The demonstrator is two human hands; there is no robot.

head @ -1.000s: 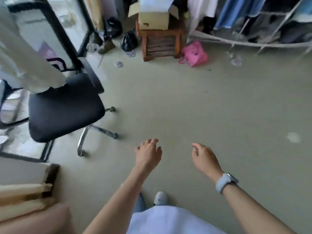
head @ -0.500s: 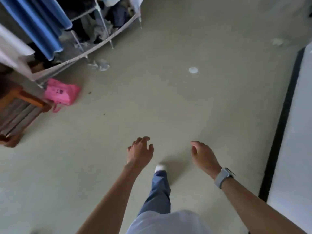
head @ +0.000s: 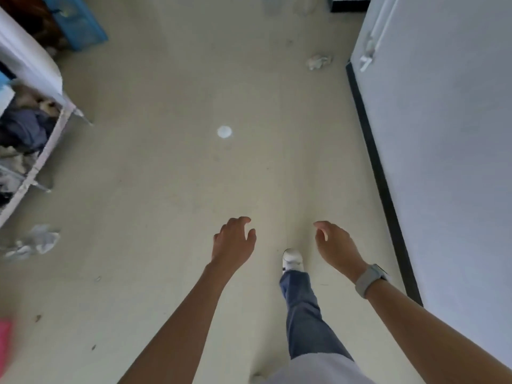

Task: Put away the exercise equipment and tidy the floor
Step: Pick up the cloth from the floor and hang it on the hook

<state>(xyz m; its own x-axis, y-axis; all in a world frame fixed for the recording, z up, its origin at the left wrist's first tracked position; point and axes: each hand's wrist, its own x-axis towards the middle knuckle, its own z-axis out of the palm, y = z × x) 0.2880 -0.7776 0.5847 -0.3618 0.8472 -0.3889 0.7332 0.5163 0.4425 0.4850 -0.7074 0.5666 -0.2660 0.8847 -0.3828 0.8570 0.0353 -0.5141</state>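
My left hand and my right hand hang empty over the pale floor, fingers loosely curled and apart. A grey watch sits on my right wrist. A small white round disc lies on the floor ahead of both hands. A crumpled scrap lies farther off near the wall, and a crumpled clear wrapper lies at the left. No exercise equipment is visible. My foot in a white shoe is stepping forward between the hands.
A white wall with a black skirting strip runs along the right. A white clothes rack full of garments stands at the left, a blue crate behind it. A pink bag edge shows at bottom left.
The view has swung right: the chair, wooden stool and pink bag have slid out to the left, the wall is close on the right, and the white disc is nearer. Both hands stay empty.
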